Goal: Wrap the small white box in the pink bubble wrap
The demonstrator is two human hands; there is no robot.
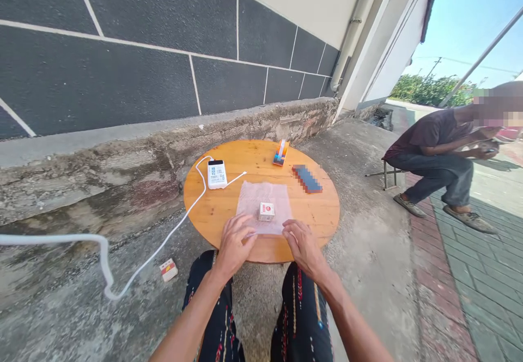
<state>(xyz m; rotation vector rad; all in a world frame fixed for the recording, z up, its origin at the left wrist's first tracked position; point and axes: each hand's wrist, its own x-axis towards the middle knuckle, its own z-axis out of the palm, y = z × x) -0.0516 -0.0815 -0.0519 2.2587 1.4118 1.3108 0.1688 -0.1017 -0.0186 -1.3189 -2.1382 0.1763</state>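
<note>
A small white box with red print (266,211) sits on a sheet of pinkish bubble wrap (253,194), which lies flat on the round wooden table (196,198). My left hand (237,242) is at the near left corner of the wrap, its fingers apart and slightly bent. At the near right corner is my right hand (301,245), also with fingers apart and curved. Neither hand touches the box. Whether the fingertips press on the wrap's edge is hard to tell.
Behind the wrap stand a tape dispenser (281,153), a blurred phone (307,179) and a white power bank (217,174) with a cable trailing left. A small carton (168,270) lies on the ground. A person (441,149) sits at the right.
</note>
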